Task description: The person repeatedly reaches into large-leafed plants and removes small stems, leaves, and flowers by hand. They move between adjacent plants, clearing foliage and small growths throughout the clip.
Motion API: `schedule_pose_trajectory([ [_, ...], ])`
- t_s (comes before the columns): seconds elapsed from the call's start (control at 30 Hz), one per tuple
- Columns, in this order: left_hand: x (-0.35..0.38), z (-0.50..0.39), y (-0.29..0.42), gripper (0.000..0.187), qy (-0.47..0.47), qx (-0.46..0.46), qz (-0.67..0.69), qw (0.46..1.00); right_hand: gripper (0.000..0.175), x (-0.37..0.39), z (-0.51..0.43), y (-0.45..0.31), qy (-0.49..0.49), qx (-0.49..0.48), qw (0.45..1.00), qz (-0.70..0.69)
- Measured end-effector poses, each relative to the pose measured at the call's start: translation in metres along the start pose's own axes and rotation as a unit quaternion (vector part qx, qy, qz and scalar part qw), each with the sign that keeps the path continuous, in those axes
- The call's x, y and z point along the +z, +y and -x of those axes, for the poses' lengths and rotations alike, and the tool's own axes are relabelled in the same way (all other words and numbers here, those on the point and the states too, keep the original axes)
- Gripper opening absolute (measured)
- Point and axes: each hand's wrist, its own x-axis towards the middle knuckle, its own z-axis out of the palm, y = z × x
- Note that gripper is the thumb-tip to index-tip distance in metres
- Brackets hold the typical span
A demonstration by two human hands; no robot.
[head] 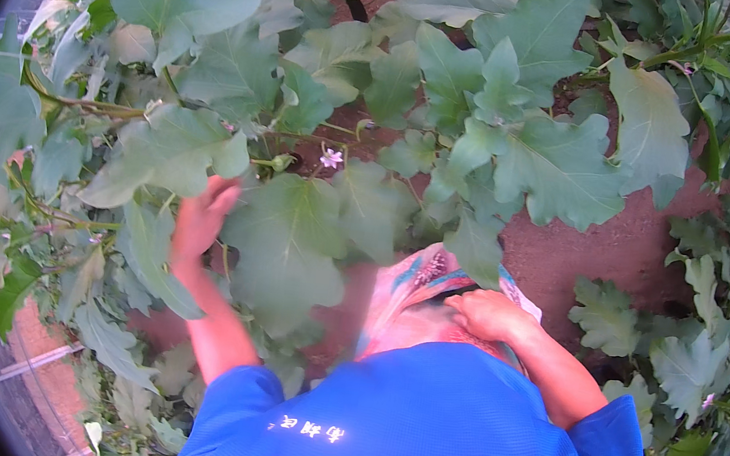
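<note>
My left hand [203, 222] is raised among eggplant leaves, blurred, with its fingertips partly behind a large leaf [166, 149]. Whether it grips anything there is hidden. A broad eggplant leaf [292, 239] hangs just right of it, below a pale purple flower [330, 158] and a green calyx [282, 162] on a stem. At my waist, my right hand [494, 319] is closed on the edge of a patterned pink-and-blue cloth [400, 301]. A dark gap shows in the cloth beside the fingers; its contents cannot be made out.
Eggplant foliage crowds in from both sides, with a drooping leaf [647, 129] and a thick stem [694, 50] at upper right. Reddish bare soil [600, 257] shows between the rows. At lower left runs a pale bar [34, 365] near a dark strip of ground.
</note>
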Motion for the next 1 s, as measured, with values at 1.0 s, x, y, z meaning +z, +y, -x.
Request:
schedule_pose_trajectory([
  [1.0, 0.433, -0.164, -0.032, 0.036, -0.165, 0.25, 0.319, 0.899, 0.065, 0.05, -0.092, 0.037, 0.324, 0.277, 0.876, -0.225],
])
